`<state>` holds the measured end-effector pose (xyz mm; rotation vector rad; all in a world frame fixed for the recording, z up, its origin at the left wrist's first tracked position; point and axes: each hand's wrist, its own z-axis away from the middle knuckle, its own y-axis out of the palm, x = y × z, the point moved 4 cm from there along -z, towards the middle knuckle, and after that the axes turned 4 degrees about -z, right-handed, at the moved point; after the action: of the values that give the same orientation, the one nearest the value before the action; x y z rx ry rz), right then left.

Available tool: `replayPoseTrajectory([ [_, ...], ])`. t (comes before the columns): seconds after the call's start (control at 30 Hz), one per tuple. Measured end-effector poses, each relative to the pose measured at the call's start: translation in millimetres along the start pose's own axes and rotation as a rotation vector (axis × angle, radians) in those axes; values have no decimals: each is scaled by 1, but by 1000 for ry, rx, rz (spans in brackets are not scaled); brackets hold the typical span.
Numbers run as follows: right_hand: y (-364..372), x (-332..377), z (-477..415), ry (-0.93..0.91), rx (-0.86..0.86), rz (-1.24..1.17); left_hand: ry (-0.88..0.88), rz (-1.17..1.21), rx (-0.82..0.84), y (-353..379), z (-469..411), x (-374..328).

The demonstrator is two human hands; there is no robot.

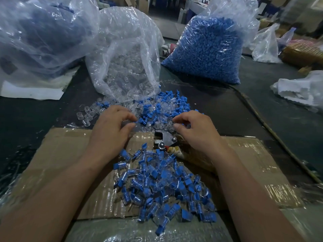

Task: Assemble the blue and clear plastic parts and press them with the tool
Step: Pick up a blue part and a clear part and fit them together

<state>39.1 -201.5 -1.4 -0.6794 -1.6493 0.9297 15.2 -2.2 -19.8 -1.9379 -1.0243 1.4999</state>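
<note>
The left hand (111, 127) pinches a blue part (139, 121) at the cardboard (61, 145) far edge; the right hand (194, 130) curls over clear parts (166, 125), grasp unclear, half hiding the tool (164, 139)

blue and clear over brown
blue parts (142, 121), clear parts (87, 117), brown cardboard (66, 147), silver tool (166, 138), dark table (218, 105).

We are in a small factory workshop. On the dark worktop (227, 105) a bulk bag of blue parts (206, 49) stands at one o'clock and an open bag of clear parts (125, 67) at eleven. A heap of assembled pieces (162, 186) lies on taped cardboard (70, 154) at six, with more plastic bags (265, 44) at three.
</note>
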Motion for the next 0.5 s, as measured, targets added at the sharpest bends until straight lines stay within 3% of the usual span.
replayPoseTrajectory([
  [0.2, 1, 1, 2, 4, 15, 1, -15, -133, 163, 7, -4, 5],
  [0.3, 1, 1, 1, 4, 22, 4, 28, -22, 127, 7, -3, 4],
  [0.5, 0, 1, 3, 4, 23, -14, 46, -34, 30, 4, -1, 2],
])
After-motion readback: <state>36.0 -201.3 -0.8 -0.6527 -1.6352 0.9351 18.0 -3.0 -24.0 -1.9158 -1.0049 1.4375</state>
